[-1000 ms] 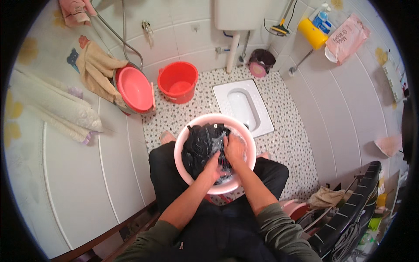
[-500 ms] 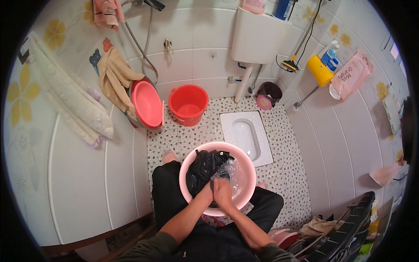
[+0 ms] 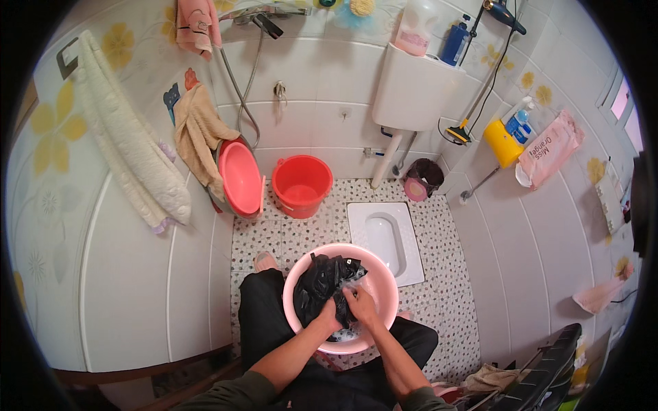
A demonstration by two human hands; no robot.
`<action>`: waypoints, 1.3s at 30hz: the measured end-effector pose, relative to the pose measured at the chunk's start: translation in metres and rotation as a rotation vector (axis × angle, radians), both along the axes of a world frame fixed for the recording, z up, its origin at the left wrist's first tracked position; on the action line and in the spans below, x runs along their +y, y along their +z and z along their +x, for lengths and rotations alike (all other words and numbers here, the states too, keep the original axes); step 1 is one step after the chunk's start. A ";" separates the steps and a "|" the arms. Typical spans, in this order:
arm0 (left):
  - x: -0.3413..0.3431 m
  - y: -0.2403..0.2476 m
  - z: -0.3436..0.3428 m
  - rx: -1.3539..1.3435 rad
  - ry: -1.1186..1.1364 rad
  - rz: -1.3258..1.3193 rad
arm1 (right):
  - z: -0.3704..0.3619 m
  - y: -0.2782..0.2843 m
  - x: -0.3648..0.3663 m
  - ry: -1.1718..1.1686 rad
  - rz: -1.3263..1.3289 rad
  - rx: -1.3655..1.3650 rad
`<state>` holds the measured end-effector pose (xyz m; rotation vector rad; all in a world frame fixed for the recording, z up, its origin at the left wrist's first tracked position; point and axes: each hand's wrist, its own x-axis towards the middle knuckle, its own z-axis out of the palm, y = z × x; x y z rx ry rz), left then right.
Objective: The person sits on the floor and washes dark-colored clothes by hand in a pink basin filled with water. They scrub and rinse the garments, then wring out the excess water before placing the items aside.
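Observation:
A pink basin (image 3: 388, 291) stands between my knees. A wet black garment (image 3: 319, 282) with a sheen lies bunched in it, mostly on the left, with some water and suds around it. My left hand (image 3: 330, 316) is closed on a fold at the near side of the bundle. My right hand (image 3: 360, 304) grips the cloth at the bundle's right, with its fingers partly hidden. The two hands are a little apart, both low inside the basin.
Beyond the basin is a white squat toilet (image 3: 404, 264), set in the speckled tile floor. A red bucket (image 3: 302, 198) and a pink tub (image 3: 240, 179) stand at the far left. A small bin (image 3: 423, 179) sits in the far corner. Black folded furniture (image 3: 548, 363) is at the near right.
My hands, pressed together over the cloth before, are now apart, the left one nearer me. The black garment has spread rightward over the suds. The view has tilted up slightly.

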<state>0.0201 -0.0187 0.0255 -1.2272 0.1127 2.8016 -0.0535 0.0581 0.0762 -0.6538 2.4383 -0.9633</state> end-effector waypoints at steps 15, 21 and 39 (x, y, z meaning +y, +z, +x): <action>0.011 -0.039 -0.010 -0.237 -0.113 -0.136 | -0.005 -0.015 -0.019 -0.248 0.260 0.120; 0.010 -0.042 -0.012 0.051 -0.052 -0.004 | -0.019 -0.027 0.007 -0.020 -0.003 0.005; 0.018 -0.034 -0.008 -0.258 -0.077 -0.273 | -0.017 -0.021 -0.012 -0.237 0.280 0.130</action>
